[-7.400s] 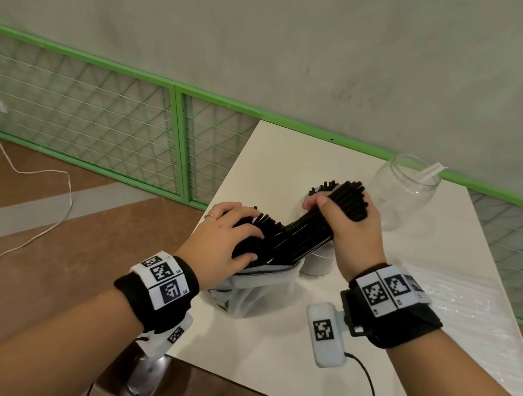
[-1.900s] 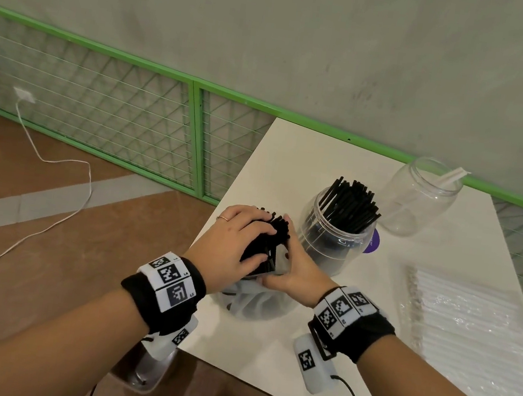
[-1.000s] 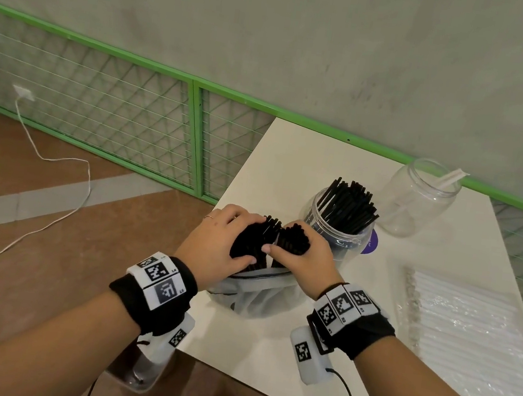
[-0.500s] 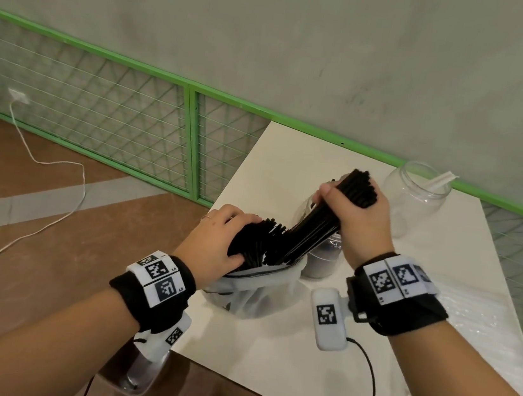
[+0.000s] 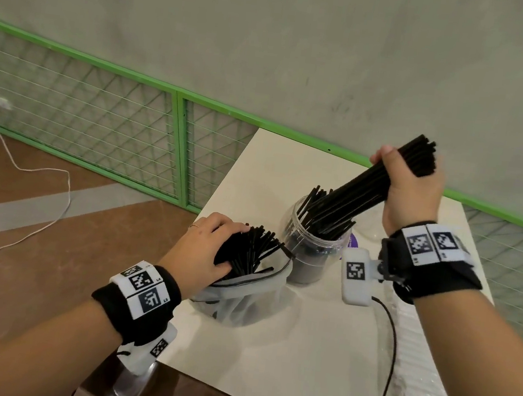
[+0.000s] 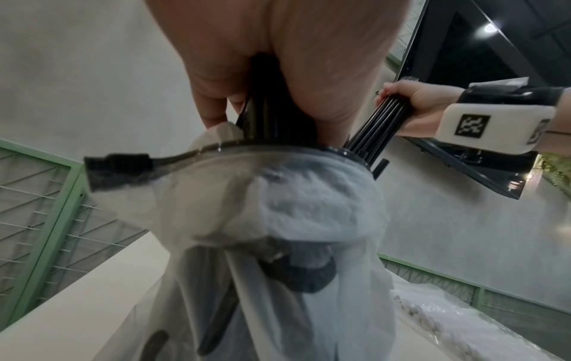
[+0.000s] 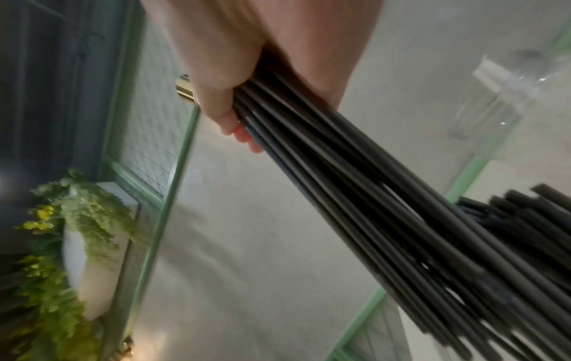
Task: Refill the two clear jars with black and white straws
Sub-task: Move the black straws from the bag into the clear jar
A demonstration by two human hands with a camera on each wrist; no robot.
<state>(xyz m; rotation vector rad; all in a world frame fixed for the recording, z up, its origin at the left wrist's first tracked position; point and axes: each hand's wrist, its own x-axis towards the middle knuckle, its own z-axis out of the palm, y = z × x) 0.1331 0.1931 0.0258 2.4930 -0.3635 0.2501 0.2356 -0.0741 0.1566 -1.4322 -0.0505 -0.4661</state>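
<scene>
My right hand (image 5: 409, 187) grips a bundle of black straws (image 5: 358, 194) and holds it slanted, its lower ends inside the clear jar (image 5: 311, 247) that stands full of black straws on the white table (image 5: 282, 360). In the right wrist view the same bundle (image 7: 355, 207) runs down from my curled fingers (image 7: 222, 107). My left hand (image 5: 210, 251) grips the remaining black straws (image 5: 255, 247) standing in a frosted plastic bag (image 5: 239, 304) at the table's left edge. The bag (image 6: 278, 232) fills the left wrist view. A second clear jar (image 7: 497, 88) stands behind, mostly hidden by my right hand.
A clear packet of white straws (image 5: 429, 379) lies along the table's right side. A green wire-mesh fence (image 5: 97, 123) runs against the wall behind. A white cable (image 5: 0, 230) trails over the floor on the left. The table's near left corner is close to my left wrist.
My right hand has pulled the bundle of black straws out of the bag, up and to the right, and its lower ends now sit in the jar. The left hand stays on the bag's straws.
</scene>
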